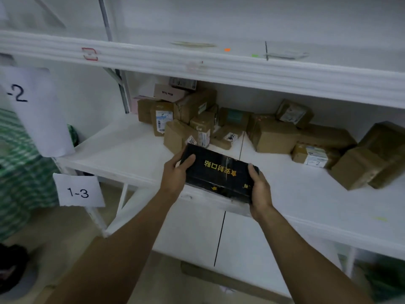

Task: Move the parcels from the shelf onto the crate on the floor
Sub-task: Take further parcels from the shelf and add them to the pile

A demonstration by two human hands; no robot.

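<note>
A black box with yellow lettering (219, 174) is held over the front edge of the white middle shelf (122, 154). My left hand (176, 174) grips its left end, thumb on top. My right hand (259, 189) grips its right end. Behind it, several brown cardboard parcels (274, 137) with white labels lie piled along the back of the shelf, with a taller stack at the back left (175, 102) and larger boxes at the far right (372, 156). No crate shows in this view.
An upper shelf board (197, 62) overhangs the parcels. Paper tags reading "1-3" (79, 191) and "-2" (32, 106) hang at the left. A green striped bag (19, 172) stands on the left. A lower shelf (197, 233) and flat cardboard (219, 279) lie below.
</note>
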